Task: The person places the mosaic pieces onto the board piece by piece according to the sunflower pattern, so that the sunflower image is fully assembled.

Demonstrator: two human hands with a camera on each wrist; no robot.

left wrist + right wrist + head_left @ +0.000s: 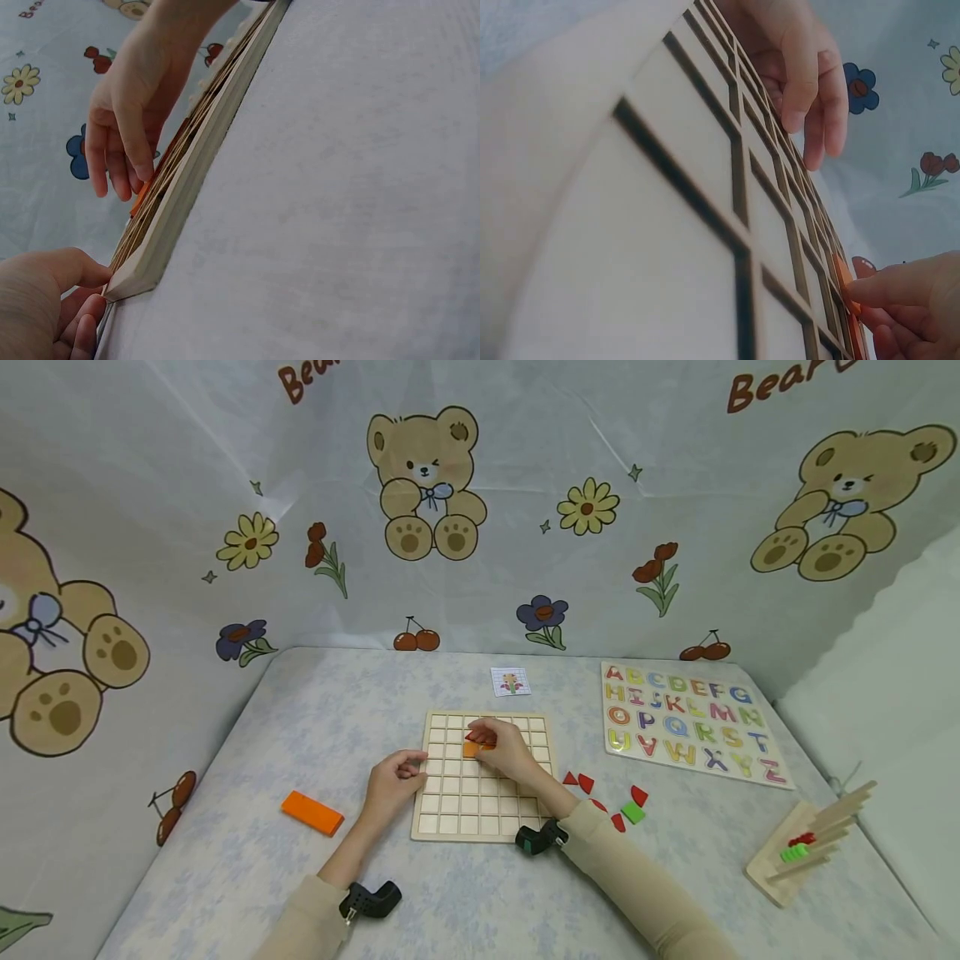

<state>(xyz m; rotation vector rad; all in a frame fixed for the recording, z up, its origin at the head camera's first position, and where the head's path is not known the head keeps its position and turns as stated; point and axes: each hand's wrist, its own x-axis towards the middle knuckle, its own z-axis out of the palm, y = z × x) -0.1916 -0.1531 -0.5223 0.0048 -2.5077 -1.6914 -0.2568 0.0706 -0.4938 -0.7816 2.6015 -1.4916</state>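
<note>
Mottled tabletop spreads below both hands; the right hand pinches an orange tile beneath its fingertips, on the grid board the left hand grips; should that grip slacken, the board might slide, skewing the tile

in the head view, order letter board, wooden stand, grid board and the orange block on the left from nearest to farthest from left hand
From the left hand:
1. Grid board, right beside it, on its right
2. Orange block, to its left
3. Letter board, right, toward the back
4. Wooden stand, far right
</note>
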